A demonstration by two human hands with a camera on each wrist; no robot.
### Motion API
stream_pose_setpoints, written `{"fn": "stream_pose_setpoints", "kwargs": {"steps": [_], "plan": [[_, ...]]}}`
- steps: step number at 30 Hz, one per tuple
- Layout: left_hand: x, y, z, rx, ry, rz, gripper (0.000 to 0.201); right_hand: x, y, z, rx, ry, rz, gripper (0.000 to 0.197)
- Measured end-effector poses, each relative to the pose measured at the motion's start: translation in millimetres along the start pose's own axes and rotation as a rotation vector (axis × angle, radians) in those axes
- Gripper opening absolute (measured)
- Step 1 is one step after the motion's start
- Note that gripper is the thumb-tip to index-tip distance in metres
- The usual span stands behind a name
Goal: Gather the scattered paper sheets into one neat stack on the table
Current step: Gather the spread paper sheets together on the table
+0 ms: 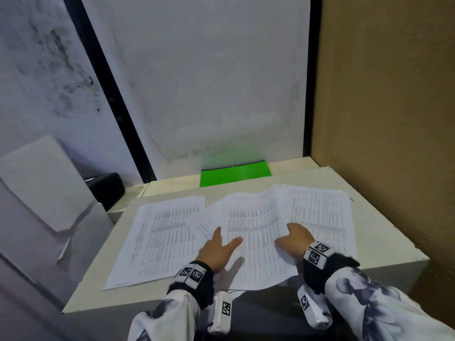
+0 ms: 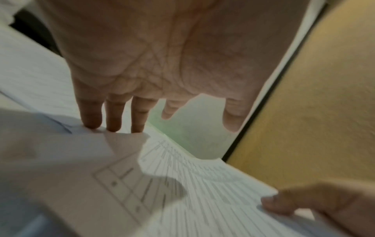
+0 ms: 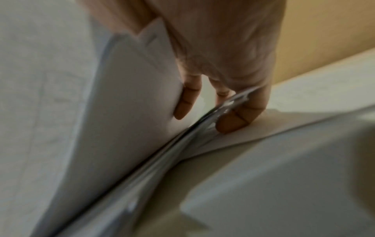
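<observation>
on the surface [image 1: 384,232] lie sheets in three overlapping groups: a left pile [image 1: 160,237], a middle sheet [image 1: 256,232] over its right edge, and a right pile [image 1: 320,212] partly under the middle sheet. the middle sheet's near edge juts past the surface's front edge. behind the sheets, at the back by the wall [image 1: 209,82], lies a folder [image 1: 235,174]. the left hand [image 1: 218,252] is over the middle sheet near its left side, fingers [image 2: 91,117] touching paper. the right hand [image 1: 294,239] is at that sheet's right edge, with paper between thumb and fingers [image 3: 233,123]. left of the surface stands a box [image 1: 44,183], with a dark thing [image 1: 105,189] behind it. a panel [image 1: 389,119] stands along the right.
</observation>
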State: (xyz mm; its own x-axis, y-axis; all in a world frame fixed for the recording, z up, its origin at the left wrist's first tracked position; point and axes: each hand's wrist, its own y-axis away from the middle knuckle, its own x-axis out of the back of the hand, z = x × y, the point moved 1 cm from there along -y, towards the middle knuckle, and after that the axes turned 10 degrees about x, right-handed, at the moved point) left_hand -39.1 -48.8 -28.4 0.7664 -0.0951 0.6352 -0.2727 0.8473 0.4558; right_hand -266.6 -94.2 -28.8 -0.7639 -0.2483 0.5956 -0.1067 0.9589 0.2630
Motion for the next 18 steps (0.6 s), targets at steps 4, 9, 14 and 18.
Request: {"fn": "stream_pose_setpoints", "kwargs": {"steps": [4,9,14,18], "plan": [[19,-5,-20,0.068,-0.043,0.146,0.092,21,-2,3,0.013,-0.162,0.071,0.01],[15,2,-29,0.035,-0.578,0.241,0.092,27,-7,4,-0.067,-0.398,0.05,0.052],[18,11,-28,-0.087,-0.679,0.171,0.085,12,-20,7,-0.071,-0.252,-0.04,0.068],[30,11,-39,-0.128,-0.621,0.044,0.088,7,-24,0,0.018,-0.278,-0.112,0.083]]}}
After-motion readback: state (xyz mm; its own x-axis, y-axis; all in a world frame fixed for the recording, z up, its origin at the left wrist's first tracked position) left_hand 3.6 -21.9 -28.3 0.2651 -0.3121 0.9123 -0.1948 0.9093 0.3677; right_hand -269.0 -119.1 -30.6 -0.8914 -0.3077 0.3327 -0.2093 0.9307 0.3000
